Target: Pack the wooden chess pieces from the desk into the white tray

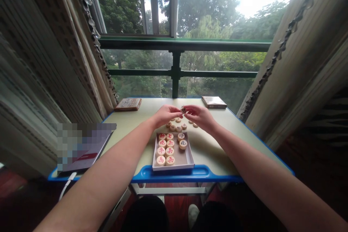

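Note:
Above the middle of the table, my left hand (166,115) and my right hand (199,116) meet at one Chinese chess piece (183,110) with a dark character. Fingers of both hands are closed on it. Below them, several loose chess pieces (178,129) lie on the table, some partly hidden by my right hand. Nearer to me is a shallow white box (187,160). Red-marked pieces (170,151) fill two columns on its left side. Two black-marked pieces (183,144) sit at its upper right, one behind the other.
The pale table (220,159) has a blue raised edge. A flat box (128,104) lies at the back left and another flat box (214,102) at the back right. On the left stands a laptop-like device (89,156) with a white cable (66,185). Curtains and a window surround the table.

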The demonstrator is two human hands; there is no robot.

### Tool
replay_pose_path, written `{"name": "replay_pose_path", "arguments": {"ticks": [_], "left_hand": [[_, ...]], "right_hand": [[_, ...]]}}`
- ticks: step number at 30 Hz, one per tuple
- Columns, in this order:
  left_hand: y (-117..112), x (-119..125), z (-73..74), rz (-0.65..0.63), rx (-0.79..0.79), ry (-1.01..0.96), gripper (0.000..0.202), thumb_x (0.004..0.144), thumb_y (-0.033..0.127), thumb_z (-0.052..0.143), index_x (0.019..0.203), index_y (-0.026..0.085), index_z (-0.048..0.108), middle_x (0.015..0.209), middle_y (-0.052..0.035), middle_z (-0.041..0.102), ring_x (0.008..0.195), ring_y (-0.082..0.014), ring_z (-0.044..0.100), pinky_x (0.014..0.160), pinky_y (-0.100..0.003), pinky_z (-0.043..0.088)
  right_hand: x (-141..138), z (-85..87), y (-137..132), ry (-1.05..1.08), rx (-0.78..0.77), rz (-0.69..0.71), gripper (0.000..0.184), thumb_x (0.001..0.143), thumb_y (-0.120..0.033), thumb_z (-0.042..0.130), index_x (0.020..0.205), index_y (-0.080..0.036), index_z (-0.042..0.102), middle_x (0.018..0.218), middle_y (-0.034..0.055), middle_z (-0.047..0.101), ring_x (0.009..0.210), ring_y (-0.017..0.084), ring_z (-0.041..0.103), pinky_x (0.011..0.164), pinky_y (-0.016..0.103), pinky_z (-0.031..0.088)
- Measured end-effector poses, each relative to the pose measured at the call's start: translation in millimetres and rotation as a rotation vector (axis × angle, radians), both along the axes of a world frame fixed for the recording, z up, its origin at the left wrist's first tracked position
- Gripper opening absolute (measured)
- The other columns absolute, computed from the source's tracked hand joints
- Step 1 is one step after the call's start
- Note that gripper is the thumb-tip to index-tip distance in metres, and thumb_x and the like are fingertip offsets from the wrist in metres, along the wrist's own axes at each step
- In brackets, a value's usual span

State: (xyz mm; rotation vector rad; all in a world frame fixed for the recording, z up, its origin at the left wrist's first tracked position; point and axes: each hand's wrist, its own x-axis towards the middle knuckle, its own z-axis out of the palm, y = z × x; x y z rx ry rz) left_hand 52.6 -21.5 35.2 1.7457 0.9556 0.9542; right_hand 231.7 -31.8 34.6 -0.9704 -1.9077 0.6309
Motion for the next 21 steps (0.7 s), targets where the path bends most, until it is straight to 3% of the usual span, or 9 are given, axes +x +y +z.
{"name": "replay_pose_path", "arguments": {"ticks": [4,7,10,14,18,21], "left_hand": [[-3.3,-0.9,3.6,-0.036,-0.058,-0.001,0.033,0.063,0.034,0.070,0.086,0.011,0.068,0.081,-0.0089,0.070,0.078,-0.0167,0.062,0.073,-0.030,0.046],[-4.5,-2.8,7.6,-0.018,-0.062,0.005,0.037,0.061,0.037,0.070,0.089,0.012,0.068,0.081,-0.0088,0.070,0.070,-0.0141,0.060,0.066,-0.027,0.045],[-1.8,-6.6,9.0,0.104,-0.013,-0.009,0.042,0.065,0.046,0.063,0.088,0.011,0.067,0.074,-0.0082,0.068,0.055,-0.0094,0.052,0.052,-0.023,0.040],[3.4,-11.9,5.7,0.244,0.113,0.034,0.044,0.069,0.053,0.055,0.078,0.011,0.067,0.063,-0.0057,0.066,0.048,-0.0088,0.047,0.048,-0.023,0.035],[2.5,-14.8,3.3,0.348,0.262,0.224,0.042,0.067,0.054,0.055,0.066,0.014,0.066,0.060,-0.0046,0.065,0.054,-0.0131,0.054,0.053,-0.025,0.038],[-4.9,-18.7,2.7,0.371,0.197,0.270,0.039,0.068,0.051,0.054,0.068,0.014,0.065,0.064,-0.0062,0.066,0.057,-0.0147,0.056,0.055,-0.026,0.040]], "right_hand": [[3.0,1.0,-1.2,-0.197,0.280,-0.090,0.024,0.072,-0.030,0.063,0.091,-0.017,0.065,0.092,0.0070,0.064,0.067,0.013,0.058,0.059,0.026,0.048],[6.6,7.5,-6.4,-0.282,0.385,-0.137,0.023,0.073,-0.034,0.062,0.088,-0.016,0.065,0.089,0.0072,0.063,0.068,0.013,0.055,0.061,0.026,0.046],[9.8,19.7,-22.9,-0.359,0.337,-0.109,0.021,0.074,-0.034,0.060,0.083,-0.015,0.066,0.085,0.0070,0.061,0.065,0.012,0.053,0.060,0.025,0.044],[14.2,27.3,-59.9,-0.434,0.280,0.157,0.020,0.075,-0.030,0.060,0.088,-0.016,0.067,0.086,0.0065,0.059,0.070,0.012,0.054,0.064,0.024,0.045],[18.7,11.9,-89.1,-0.368,0.261,0.219,0.022,0.074,-0.029,0.061,0.090,-0.015,0.067,0.079,0.0053,0.056,0.071,0.013,0.054,0.064,0.025,0.045],[19.0,-0.1,-97.3,-0.321,0.213,0.209,0.020,0.074,-0.027,0.061,0.089,-0.015,0.067,0.078,0.0053,0.056,0.071,0.013,0.054,0.063,0.025,0.046]]}}
